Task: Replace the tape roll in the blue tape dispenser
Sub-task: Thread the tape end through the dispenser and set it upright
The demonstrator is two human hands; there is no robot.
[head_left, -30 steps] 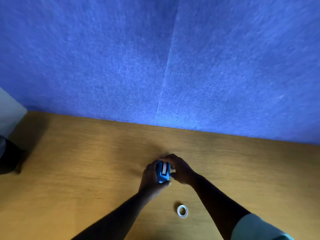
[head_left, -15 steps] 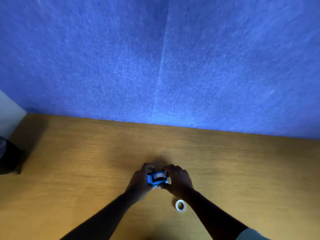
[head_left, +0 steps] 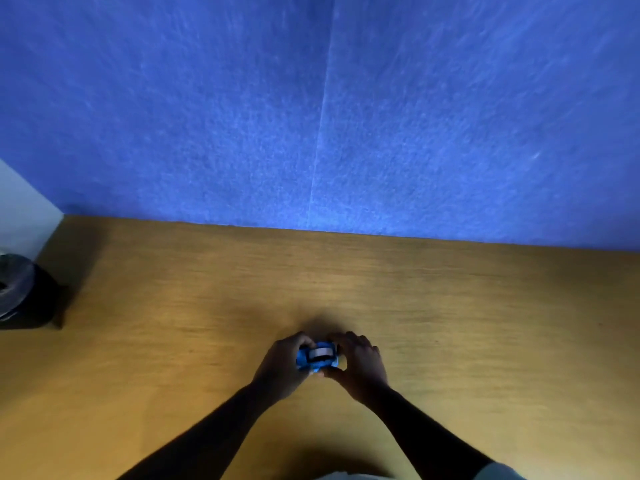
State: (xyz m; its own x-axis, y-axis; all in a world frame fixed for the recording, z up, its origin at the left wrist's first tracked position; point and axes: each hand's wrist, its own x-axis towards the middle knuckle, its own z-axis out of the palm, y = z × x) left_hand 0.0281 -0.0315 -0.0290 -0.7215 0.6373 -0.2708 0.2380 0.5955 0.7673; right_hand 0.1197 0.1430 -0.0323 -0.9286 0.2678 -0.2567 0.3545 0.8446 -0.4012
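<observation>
Now | left hand (head_left: 282, 367) and right hand (head_left: 360, 367) gripping blue tape dispenser (head_left: 317, 356) from both sides, fingers curling round it | tape roll (head_left: 320, 351) sitting inside | near worktop (head_left: 485, 323) front edge

Lighting is running dim and blue-tinted. Both forearms (head_left: 214, 431) are showing as near-black silhouettes. A soft shadow is lying on the wooden desk (head_left: 485, 323) beyond the hands. Wide-angle distortion is curving the edges; overall detail is appearing soft.

Dispenser (head_left: 317, 358) on table (head_left: 485, 323), between left hand (head_left: 280, 368) and right hand (head_left: 360, 367); roll (head_left: 320, 351) seemingly in it.
</observation>
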